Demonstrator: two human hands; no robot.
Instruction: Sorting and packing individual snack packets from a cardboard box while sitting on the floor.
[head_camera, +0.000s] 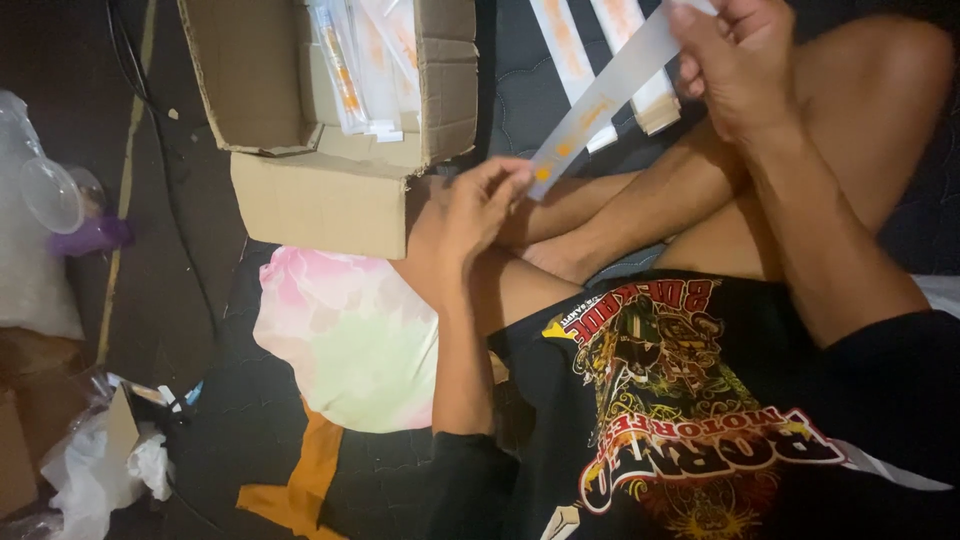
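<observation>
While both hands' fingers pinch ends, long translucent strip (600, 100) shows orange print.

Top of the long white packet (600, 100) cut off by the upper edge, cardboard box (320, 190) cropped at the top, its packets (365, 65) blurred, right hand (735, 65) partly out of view, clear plastic cup (50, 195) blurred at left

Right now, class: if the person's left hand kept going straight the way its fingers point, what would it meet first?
The left hand pinches the lower end of a long white packet strip, fingers pointing up and right along it. Going straight on, it would probably slide along the strip toward the right hand holding the other end; depth is unclear.
</observation>
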